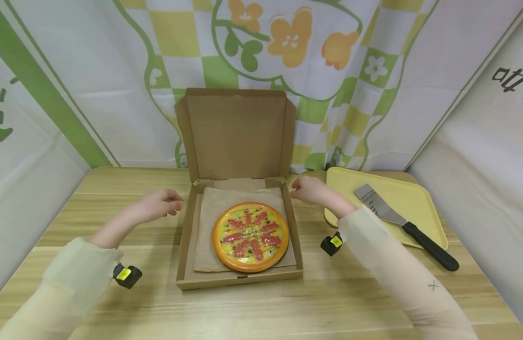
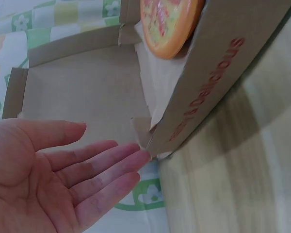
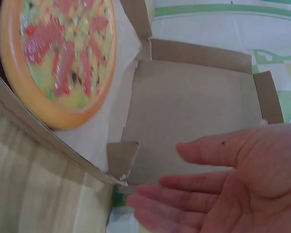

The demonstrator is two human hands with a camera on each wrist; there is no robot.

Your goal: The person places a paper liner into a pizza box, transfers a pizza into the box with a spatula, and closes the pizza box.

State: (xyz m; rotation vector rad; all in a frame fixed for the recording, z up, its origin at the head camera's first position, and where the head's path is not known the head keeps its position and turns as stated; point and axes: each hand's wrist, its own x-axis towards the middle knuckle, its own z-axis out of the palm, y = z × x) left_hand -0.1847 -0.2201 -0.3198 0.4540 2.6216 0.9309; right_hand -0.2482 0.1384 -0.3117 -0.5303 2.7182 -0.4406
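Observation:
A cardboard pizza box point(image 1: 240, 280) stands with its lid point(image 1: 237, 132) raised against the curtain. Inside it a toy-like pizza point(image 1: 250, 237) with red strips on top lies on brown paper point(image 1: 205, 226). My left hand point(image 1: 159, 205) hovers just left of the box, and in the left wrist view its fingers are loosely extended with nothing in them. On the other side, my right hand point(image 1: 311, 190) is held near the box's back right corner. The right wrist view shows that palm bare, thumb apart from the relaxed fingers.
At the right lies a yellow tray point(image 1: 407, 196) with a spatula point(image 1: 382, 205) across it, its black handle reaching over the tray's edge. A patterned curtain point(image 1: 227, 71) hangs behind the wooden table point(image 1: 129, 302). White cloth walls close off both sides.

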